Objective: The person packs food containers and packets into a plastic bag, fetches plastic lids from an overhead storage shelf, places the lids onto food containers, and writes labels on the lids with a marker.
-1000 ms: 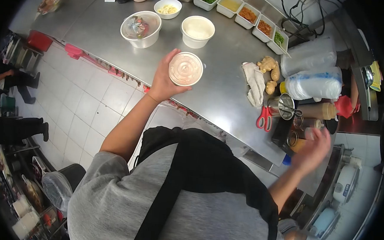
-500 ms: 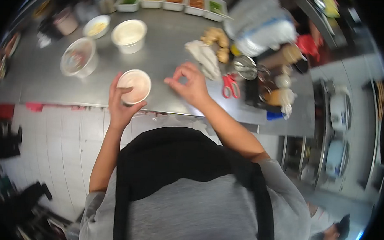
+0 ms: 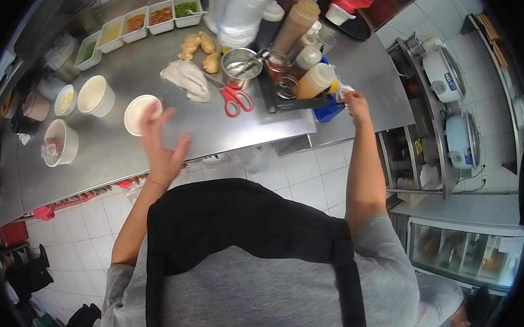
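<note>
My left hand (image 3: 163,149) is slightly blurred, its fingers spread at the right side of a small white tub (image 3: 135,116) standing on the steel counter. The fingertips overlap the tub's rim; whether they touch it I cannot tell. Out to the right, my right hand (image 3: 358,107) pinches a crumpled white piece (image 3: 345,90), plastic or paper, beside a blue object (image 3: 329,111). Just left of that hand, a black caddy (image 3: 295,104) holds sauce bottles (image 3: 315,80) and jars. Red-handled scissors (image 3: 232,106) lie between my hands, near a metal pot (image 3: 241,66).
On the left stand a larger white tub (image 3: 96,97), another tub with contents (image 3: 66,144) and a small bowl (image 3: 65,101). Trays of chopped ingredients (image 3: 134,26) line the back. Ginger (image 3: 197,46) and a cloth (image 3: 187,79) lie mid-counter. Another person (image 3: 441,300) is at lower right.
The view has turned right. My left hand has let go of the tub, which now stands on the counter. My right hand has reached far right to the crumpled white piece beside the caddy.
</note>
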`<state>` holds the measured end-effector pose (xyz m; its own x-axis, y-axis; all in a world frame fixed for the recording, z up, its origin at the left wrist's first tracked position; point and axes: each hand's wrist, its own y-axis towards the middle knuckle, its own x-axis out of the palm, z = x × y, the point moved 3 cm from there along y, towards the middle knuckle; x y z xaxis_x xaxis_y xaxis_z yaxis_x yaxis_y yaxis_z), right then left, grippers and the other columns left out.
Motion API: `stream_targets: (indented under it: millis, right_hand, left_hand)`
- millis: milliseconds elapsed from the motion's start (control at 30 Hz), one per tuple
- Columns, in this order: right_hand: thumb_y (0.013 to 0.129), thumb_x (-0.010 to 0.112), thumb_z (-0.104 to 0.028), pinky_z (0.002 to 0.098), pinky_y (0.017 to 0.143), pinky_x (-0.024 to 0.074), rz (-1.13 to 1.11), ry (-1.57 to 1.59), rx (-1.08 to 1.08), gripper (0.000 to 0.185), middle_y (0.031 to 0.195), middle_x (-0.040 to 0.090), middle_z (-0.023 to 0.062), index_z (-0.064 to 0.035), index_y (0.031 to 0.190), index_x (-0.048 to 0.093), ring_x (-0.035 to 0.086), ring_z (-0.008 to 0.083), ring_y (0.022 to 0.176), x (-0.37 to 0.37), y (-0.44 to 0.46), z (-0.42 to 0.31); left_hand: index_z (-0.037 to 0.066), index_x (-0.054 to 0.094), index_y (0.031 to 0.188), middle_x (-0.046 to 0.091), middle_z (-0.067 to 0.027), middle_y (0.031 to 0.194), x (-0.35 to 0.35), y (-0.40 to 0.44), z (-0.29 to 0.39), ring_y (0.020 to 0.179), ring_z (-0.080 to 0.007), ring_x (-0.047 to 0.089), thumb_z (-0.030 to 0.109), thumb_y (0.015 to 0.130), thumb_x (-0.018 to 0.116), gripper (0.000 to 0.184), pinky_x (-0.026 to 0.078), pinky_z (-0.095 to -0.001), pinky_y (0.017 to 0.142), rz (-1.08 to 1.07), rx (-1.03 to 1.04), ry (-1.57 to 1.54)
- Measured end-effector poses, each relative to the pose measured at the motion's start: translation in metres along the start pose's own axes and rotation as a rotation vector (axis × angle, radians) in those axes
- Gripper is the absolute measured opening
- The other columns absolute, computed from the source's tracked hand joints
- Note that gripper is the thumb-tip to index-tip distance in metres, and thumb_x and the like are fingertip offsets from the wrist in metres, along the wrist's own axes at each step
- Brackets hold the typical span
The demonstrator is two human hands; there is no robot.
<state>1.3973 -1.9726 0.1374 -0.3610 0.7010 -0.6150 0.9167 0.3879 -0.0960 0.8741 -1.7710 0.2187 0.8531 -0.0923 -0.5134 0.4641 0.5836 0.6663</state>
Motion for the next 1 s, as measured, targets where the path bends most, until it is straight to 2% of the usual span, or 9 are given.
stream_targets:
  millis: [33,133,200,300,433,533,633,733,1000]
  right_hand:
    - [0.073,0.071,-0.011,0.0330,0.067,0.0492,-0.204,0.135,0.069,0.038,0.091,0.066,0.0111,-0.0001,0.107,0.058,0.062,0.0174,0.079,0.007,0.017,0.018]
    - [0.066,0.074,-0.006,0.0321,0.069,0.0488,-0.256,0.272,0.057,0.051,0.089,0.066,0.0131,0.0020,0.113,0.056,0.063,0.0188,0.083,0.027,0.022,0.020]
    - [0.064,0.074,-0.003,0.0307,0.072,0.0478,-0.129,0.311,0.015,0.055,0.086,0.066,0.0133,0.0033,0.115,0.054,0.063,0.0182,0.083,0.011,-0.003,-0.001]
    - [0.066,0.073,0.000,0.0274,0.079,0.0454,0.002,0.323,-0.118,0.060,0.084,0.066,0.0117,0.0036,0.121,0.050,0.063,0.0172,0.083,-0.034,-0.061,-0.024]
    - [0.071,0.072,-0.001,0.0291,0.084,0.0454,-0.154,0.536,-0.073,0.067,0.079,0.066,0.0110,0.0023,0.129,0.041,0.064,0.0179,0.082,-0.107,-0.171,-0.004]
    - [0.074,0.070,0.001,0.0292,0.083,0.0467,-0.152,0.604,0.020,0.061,0.078,0.067,0.0100,0.0021,0.128,0.041,0.065,0.0174,0.078,-0.127,-0.207,0.036]
    - [0.075,0.072,-0.001,0.0242,0.072,0.0464,-0.110,0.497,0.111,0.056,0.079,0.068,0.0104,0.0007,0.124,0.043,0.061,0.0144,0.069,-0.097,-0.195,0.109]
    - [0.074,0.073,-0.002,0.0211,0.064,0.0407,-0.219,0.496,0.303,0.052,0.080,0.068,0.0109,-0.0025,0.119,0.046,0.053,0.0111,0.058,-0.047,-0.181,0.152]
    - [0.083,0.068,-0.015,0.0229,0.064,0.0408,-0.704,0.489,0.478,0.036,0.087,0.068,0.0054,-0.0072,0.114,0.051,0.054,0.0095,0.071,0.022,-0.199,0.134]
  left_hand:
    - [0.006,0.049,0.124,0.047,-0.0143,0.130,0.019,0.004,0.020,0.120,-0.0282,0.045,0.020,0.081,0.067,0.048,0.034,-0.0378,0.101,-0.141,0.029,-0.105]
    - [0.004,0.053,0.116,0.054,-0.0078,0.122,0.114,0.000,0.076,0.110,-0.0161,0.053,0.019,0.091,0.059,0.031,0.043,-0.0305,0.092,-0.701,-0.615,-1.117]
    - [0.005,0.053,0.120,0.052,-0.0076,0.125,0.176,-0.004,0.113,0.112,-0.0163,0.051,0.027,0.094,0.056,0.034,0.041,-0.0304,0.095,-0.939,-0.759,-1.394]
    - [0.006,0.052,0.124,0.049,-0.0080,0.130,0.266,-0.009,0.153,0.118,-0.0187,0.048,0.038,0.093,0.055,0.045,0.039,-0.0314,0.098,-0.947,-0.983,-1.345]
    - [0.003,0.057,0.117,0.055,-0.0078,0.124,0.354,-0.004,0.174,0.111,-0.0210,0.054,0.048,0.088,0.060,0.053,0.038,-0.0297,0.098,-0.683,-1.292,-1.100]
    - [0.002,0.063,0.101,0.064,-0.0063,0.107,0.404,-0.006,0.171,0.094,-0.0217,0.060,0.047,0.084,0.066,0.048,0.037,-0.0292,0.095,-0.514,-1.242,-1.186]
    - [0.004,0.065,0.081,0.066,-0.0098,0.094,0.436,-0.010,0.162,0.078,-0.0244,0.061,0.035,0.076,0.075,0.033,0.043,-0.0347,0.087,-0.312,-0.888,-0.502]
    - [0.005,0.061,0.067,0.056,-0.0134,0.111,0.415,-0.003,0.178,0.081,-0.0276,0.060,0.022,0.070,0.078,0.024,0.047,-0.0380,0.083,-0.047,-0.829,-0.226]
    - [0.007,0.058,0.070,0.051,-0.0131,0.110,0.379,-0.012,0.178,0.093,-0.0297,0.057,0.013,0.068,0.075,0.018,0.046,-0.0379,0.081,-0.269,-0.502,-0.447]
